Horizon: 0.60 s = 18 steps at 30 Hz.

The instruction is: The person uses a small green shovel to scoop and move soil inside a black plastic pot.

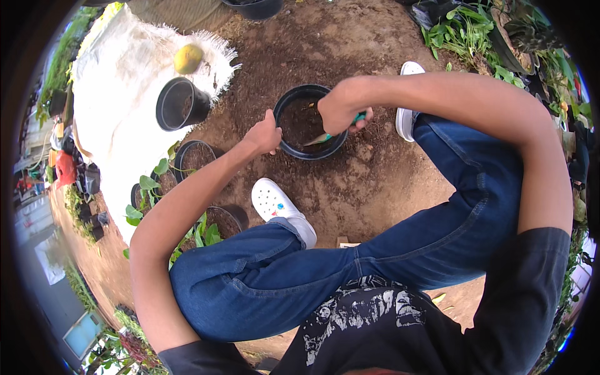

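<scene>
A round black plant pot (310, 155) stands on the soil in front of me, with dark soil (296, 120) inside. My left hand (263, 134) is closed on the pot's left rim. Over the pot's right side, my right hand (340, 109) grips the green handle of a hand trowel (318, 139). The trowel's pointed blade reaches down to the left, inside the pot against the soil. Part of the pot's far right rim is hidden behind my right hand.
Left of the pot, another black pot (169, 107) and a yellow-green round fruit (188, 59) lie by a white woven sheet (119, 81). Potted leafy plants (149, 183) stand near my left forearm. My white shoes (273, 199) flank the pot. Greenery (461, 34) grows far right.
</scene>
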Motion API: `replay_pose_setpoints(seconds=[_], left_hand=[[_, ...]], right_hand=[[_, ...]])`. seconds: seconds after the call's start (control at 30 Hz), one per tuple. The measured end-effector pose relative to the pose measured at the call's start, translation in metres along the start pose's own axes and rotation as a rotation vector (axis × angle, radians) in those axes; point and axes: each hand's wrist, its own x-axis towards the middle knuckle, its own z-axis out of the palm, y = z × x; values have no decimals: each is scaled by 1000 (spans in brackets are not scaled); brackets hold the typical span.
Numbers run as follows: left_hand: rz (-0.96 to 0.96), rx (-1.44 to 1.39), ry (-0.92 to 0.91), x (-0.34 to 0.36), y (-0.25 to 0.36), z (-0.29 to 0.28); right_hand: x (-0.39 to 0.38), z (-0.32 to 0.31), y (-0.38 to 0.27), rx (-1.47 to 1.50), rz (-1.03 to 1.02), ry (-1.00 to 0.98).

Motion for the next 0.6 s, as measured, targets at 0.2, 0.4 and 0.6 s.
replay_pose_setpoints(seconds=[0.2, 0.4, 0.6], left_hand=[[-43, -109, -37, -3, 2, -2], [-3, -118, -20, 0, -1, 0], [-45, -121, -42, -4, 5, -4]], right_hand=[[7, 24, 8, -266, -91, 212], [-12, -6, -12, -501, -53, 91], [1, 27, 8, -613, -138, 378]])
